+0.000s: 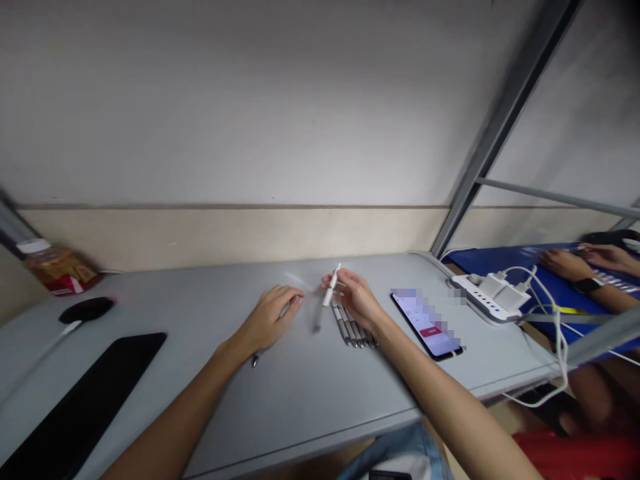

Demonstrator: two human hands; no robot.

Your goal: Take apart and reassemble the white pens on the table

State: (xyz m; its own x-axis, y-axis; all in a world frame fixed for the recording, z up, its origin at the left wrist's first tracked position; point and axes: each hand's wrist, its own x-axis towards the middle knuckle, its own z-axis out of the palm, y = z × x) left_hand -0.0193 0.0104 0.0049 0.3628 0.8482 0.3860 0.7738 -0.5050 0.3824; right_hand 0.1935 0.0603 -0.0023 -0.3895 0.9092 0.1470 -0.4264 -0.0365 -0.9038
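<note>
My right hand (353,297) is closed on a white pen (331,285), held up at a slant above the grey table (310,393). Just under that hand lie several grey pens (354,329) side by side. My left hand (270,319) rests on the table to the left, fingers curled; a grey pen tip (255,361) shows beneath its wrist. Another blurred grey pen (317,319) lies between the hands.
A lit phone (427,325) lies right of my right hand. A white power strip (490,298) with chargers and cables sits at the table's right edge. A black pad (80,400), black puck (86,309) and red-yellow packet (63,270) are left. Another person's hands (590,260) work at far right.
</note>
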